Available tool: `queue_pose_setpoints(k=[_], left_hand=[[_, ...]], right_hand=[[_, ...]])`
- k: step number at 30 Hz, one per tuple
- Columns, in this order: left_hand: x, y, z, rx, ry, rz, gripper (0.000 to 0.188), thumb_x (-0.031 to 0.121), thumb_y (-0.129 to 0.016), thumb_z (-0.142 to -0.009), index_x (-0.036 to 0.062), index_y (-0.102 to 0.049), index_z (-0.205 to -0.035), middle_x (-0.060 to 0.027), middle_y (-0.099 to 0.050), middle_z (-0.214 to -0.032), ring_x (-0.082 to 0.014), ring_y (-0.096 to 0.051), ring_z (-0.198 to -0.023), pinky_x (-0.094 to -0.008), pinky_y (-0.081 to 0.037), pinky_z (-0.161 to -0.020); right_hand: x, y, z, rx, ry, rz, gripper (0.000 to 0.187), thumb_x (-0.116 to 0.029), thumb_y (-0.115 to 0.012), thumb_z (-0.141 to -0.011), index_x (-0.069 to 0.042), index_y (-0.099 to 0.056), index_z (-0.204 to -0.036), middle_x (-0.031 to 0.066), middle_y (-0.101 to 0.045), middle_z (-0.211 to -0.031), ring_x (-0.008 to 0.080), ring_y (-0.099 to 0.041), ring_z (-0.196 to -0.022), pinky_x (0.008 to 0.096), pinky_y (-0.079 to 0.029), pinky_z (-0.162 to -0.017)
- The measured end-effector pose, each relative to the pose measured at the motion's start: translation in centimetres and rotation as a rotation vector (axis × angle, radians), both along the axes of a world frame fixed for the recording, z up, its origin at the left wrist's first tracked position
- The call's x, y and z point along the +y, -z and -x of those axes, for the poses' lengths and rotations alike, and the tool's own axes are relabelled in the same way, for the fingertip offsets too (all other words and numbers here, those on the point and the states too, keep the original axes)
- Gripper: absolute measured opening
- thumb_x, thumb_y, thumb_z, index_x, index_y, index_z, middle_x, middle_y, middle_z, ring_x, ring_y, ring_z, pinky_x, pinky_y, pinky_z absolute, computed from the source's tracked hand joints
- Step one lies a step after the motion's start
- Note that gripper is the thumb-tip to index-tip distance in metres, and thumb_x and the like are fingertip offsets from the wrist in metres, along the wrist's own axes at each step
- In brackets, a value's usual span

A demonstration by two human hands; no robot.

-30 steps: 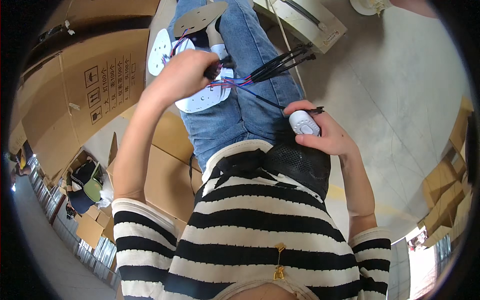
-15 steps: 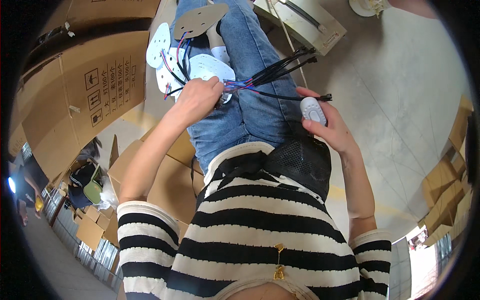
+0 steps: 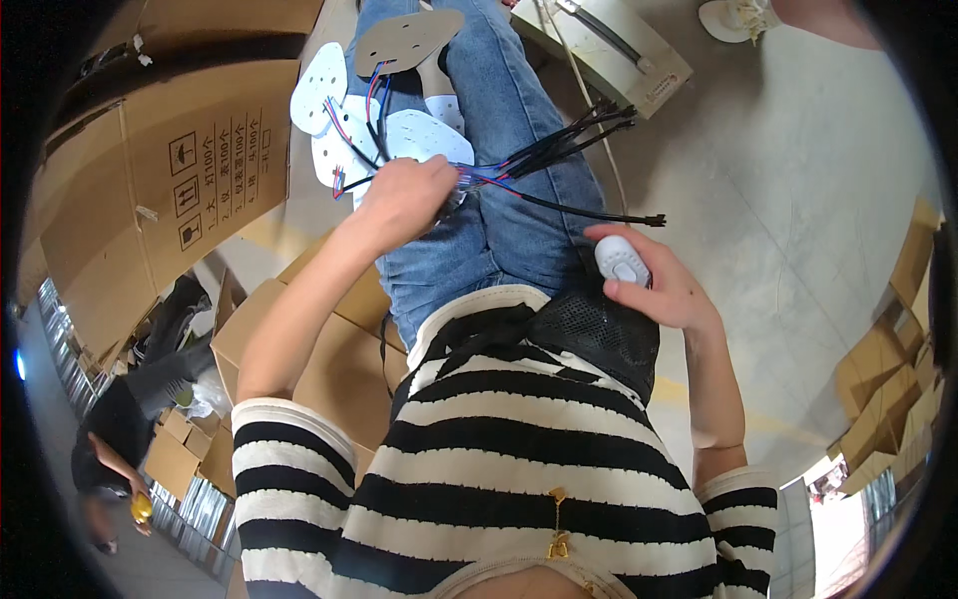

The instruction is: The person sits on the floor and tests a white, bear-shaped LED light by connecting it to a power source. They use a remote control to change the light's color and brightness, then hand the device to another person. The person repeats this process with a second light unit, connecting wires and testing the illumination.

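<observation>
My left hand point(image 3: 411, 197) is closed round a bundle of thin wires point(image 3: 484, 177) above my lap; red, blue and black strands fan out to the right, ending in black plugs point(image 3: 604, 122). One black-sleeved cable point(image 3: 584, 211) stands apart from the bundle, its plug just above my right hand. Curled round a small white oval handheld device point(image 3: 621, 262) with a bumpy edge is my right hand point(image 3: 671, 285). White perforated plates point(image 3: 429, 135) with wires attached lie on my legs beyond the left hand, and a grey-beige plate point(image 3: 409, 40) lies farther off.
A large cardboard carton point(image 3: 170, 180) stands at the left, and another box point(image 3: 319, 364) is beside my hip. Ahead to the right sits a pale metal case point(image 3: 609, 50) with a cord. Another person point(image 3: 115, 449) is at the far left; a shoe point(image 3: 733, 18) shows top right.
My right hand has drawn back toward me with the white device, away from the single cable's plug. The left hand has shifted slightly right. At the far left, the other person shows more fully.
</observation>
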State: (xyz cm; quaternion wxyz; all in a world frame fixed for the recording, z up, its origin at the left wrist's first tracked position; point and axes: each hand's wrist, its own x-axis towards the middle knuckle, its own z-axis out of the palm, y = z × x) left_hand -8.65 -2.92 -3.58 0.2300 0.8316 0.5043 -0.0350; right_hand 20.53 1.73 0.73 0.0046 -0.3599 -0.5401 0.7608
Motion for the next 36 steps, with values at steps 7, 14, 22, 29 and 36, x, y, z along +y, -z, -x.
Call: queue_pose_setpoints(k=[7,14,22,29,36], left_hand=[[-2.1,-5.5,0.1,-0.291,0.001,0.010,0.028,0.007,-0.054,-0.053,0.0075,-0.049,-0.081,-0.0047,-0.042,-0.066,-0.0226,-0.043,-0.054,-0.0305,-0.034,-0.047],[-2.9,-6.7,-1.3,-0.313,0.138,0.000,0.017,0.013,-0.049,-0.062,0.0075,-0.050,-0.079,-0.0025,-0.039,-0.061,-0.0164,-0.045,-0.051,-0.0297,-0.033,-0.045],[-1.6,-5.8,-2.6,-0.334,-0.119,0.277,0.033,0.003,-0.058,-0.056,0.0077,-0.053,-0.089,-0.0070,-0.049,-0.067,-0.0234,-0.051,-0.059,-0.0319,-0.040,-0.053],[1.0,-7.0,-4.6,-0.737,-0.324,0.316,0.032,0.000,-0.057,-0.058,0.0098,-0.057,-0.089,-0.0051,-0.049,-0.061,-0.0197,-0.049,-0.056,-0.0266,-0.038,-0.050],[-0.4,-9.3,-7.6,-0.608,0.022,0.096,0.038,0.012,-0.059,-0.052,0.0059,-0.054,-0.090,0.0009,-0.051,-0.062,-0.0166,-0.044,-0.046,-0.0281,-0.031,-0.043]], right_hand=[[0.4,0.0,1.4,0.120,-0.281,0.100,0.054,-0.022,-0.057,-0.072,-0.005,-0.035,-0.118,0.0127,-0.051,-0.100,0.0191,-0.049,-0.093,0.0291,-0.036,-0.081],[1.6,0.7,3.1,0.077,-0.185,0.581,0.067,-0.019,-0.057,-0.070,-0.011,-0.024,-0.127,-0.0013,-0.045,-0.077,0.0038,-0.040,-0.061,0.0147,-0.033,-0.049],[0.7,2.0,2.8,0.321,-0.221,0.205,0.046,-0.017,-0.057,-0.071,-0.007,-0.040,-0.112,0.0034,-0.048,-0.096,0.0102,-0.045,-0.085,0.0220,-0.037,-0.073],[0.6,1.7,3.9,0.256,-0.135,0.185,0.044,-0.017,-0.053,-0.073,-0.007,-0.038,-0.113,0.0095,-0.046,-0.102,0.0166,-0.044,-0.094,0.0291,-0.033,-0.082],[0.5,2.1,3.9,-0.026,0.056,0.405,0.039,-0.024,-0.056,-0.073,-0.005,-0.043,-0.105,0.0031,-0.049,-0.087,0.0087,-0.046,-0.070,0.0209,-0.040,-0.058]])
